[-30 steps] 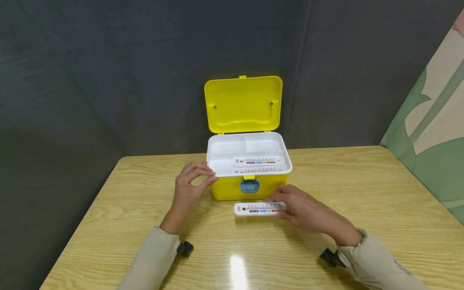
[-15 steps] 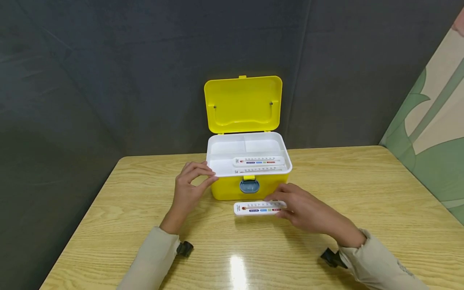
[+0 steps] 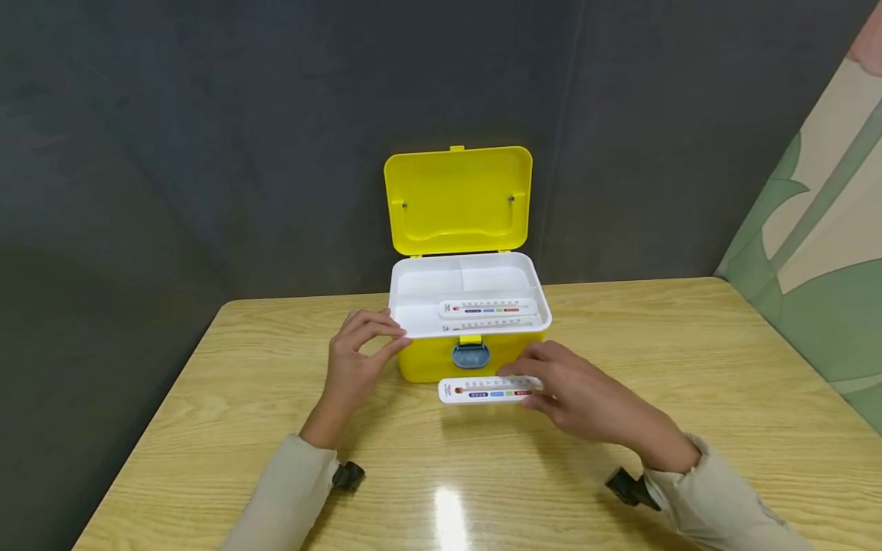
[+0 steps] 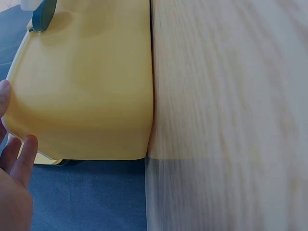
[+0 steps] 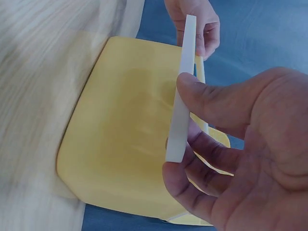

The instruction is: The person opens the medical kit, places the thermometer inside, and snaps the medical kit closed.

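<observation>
In front of a yellow storage box (image 3: 427,361) with a raised lid, my right hand (image 3: 575,394) pinches a flat white thermometer (image 3: 475,390) by its right end. The thermometer is held up off the table, its scale facing up. From the right wrist view, the same thermometer (image 5: 180,120) shows edge-on between thumb and fingers. My left hand (image 3: 358,356) pinches the rim at the box's front left corner; in the left wrist view its fingers (image 4: 25,156) lie at that edge. A second thermometer (image 3: 488,308) lies in the white tray (image 3: 430,279), with a third (image 3: 492,325) partly hidden behind the front rim.
The box stands on a wooden table (image 3: 276,337), backed by a dark cloth wall (image 3: 310,153). Its lid (image 3: 458,199) leans upright at the back. A blue-grey latch (image 3: 471,356) hangs on the front. A patterned panel (image 3: 813,229) rises at the right.
My right hand has lifted the thermometer slightly toward the box. The left hand keeps its place on the rim. The whole head view has shifted a little.
</observation>
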`<act>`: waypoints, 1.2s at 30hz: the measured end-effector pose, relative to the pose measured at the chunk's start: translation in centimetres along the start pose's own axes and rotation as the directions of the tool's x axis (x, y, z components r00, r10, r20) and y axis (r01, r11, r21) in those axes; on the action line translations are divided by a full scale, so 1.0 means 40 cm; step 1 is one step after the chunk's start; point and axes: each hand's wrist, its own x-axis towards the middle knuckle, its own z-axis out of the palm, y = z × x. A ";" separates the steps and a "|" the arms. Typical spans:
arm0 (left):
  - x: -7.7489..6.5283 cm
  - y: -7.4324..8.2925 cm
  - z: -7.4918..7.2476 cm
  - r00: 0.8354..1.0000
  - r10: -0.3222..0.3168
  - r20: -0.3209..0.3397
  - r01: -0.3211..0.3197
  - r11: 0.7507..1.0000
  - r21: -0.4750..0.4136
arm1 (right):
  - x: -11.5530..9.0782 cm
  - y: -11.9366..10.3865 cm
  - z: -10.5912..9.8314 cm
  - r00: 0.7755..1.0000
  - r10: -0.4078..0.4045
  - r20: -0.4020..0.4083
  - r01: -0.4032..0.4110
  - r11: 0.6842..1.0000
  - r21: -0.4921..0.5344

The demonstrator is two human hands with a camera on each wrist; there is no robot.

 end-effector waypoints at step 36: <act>0.003 0.004 0.004 1.000 -0.004 -0.006 0.004 1.000 0.007 | 0.054 -0.029 -0.105 0.988 -0.021 -0.154 0.010 0.997 -0.071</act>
